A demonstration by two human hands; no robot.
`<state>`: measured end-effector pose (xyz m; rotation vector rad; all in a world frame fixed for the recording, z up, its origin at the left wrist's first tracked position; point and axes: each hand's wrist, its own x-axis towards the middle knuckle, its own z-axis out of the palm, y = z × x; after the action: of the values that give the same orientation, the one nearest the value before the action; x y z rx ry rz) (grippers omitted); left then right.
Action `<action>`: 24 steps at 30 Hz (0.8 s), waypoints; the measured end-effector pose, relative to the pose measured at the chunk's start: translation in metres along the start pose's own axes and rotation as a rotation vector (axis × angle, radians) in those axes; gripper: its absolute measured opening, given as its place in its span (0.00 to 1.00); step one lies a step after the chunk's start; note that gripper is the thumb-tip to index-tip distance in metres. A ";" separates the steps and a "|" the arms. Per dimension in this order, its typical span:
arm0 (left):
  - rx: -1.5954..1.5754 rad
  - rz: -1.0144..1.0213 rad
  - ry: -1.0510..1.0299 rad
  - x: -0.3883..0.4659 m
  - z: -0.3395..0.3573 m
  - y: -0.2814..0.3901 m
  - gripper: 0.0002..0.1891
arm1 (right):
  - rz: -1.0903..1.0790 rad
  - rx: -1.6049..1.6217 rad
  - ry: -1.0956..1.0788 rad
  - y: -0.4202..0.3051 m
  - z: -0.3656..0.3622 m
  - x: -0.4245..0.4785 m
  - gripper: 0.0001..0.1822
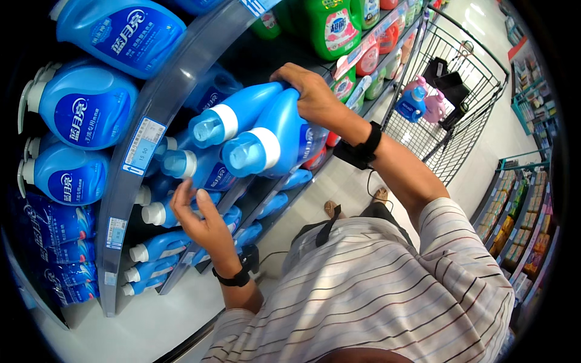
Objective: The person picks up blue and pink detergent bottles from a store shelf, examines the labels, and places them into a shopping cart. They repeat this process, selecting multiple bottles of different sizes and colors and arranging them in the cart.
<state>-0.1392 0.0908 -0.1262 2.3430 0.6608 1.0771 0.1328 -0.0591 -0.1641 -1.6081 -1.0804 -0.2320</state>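
Note:
My right hand (311,95) grips the base end of a blue laundry detergent bottle (283,131) with a clear blue cap and white collar. A second bottle of the same kind (249,106) lies against it, also under my fingers; whether I hold both I cannot tell. Both are tilted, caps towards me, at the shelf front. Below them my left hand (199,220) is raised with fingers apart and nothing in it. Its slightly blurred fingertips are just under the cap of a third blue bottle (181,164), and contact is unclear.
Blue pump bottles (91,109) stand left of a clear shelf edge strip (152,97) with price tags. Green detergent jugs (336,27) are further along. A wire shopping cart (435,149) on my right holds pink and blue bottles (411,104) and black items. More shelves (522,227) line the aisle.

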 end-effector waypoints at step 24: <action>-0.481 0.208 -1.002 -0.033 0.315 0.176 0.29 | 0.651 -0.170 0.443 0.080 -0.221 -0.247 0.18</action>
<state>0.1293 -0.1331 -0.2219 2.1509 -0.2032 0.0105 0.1375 -0.3711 -0.3004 -1.8590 -0.1785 -0.2281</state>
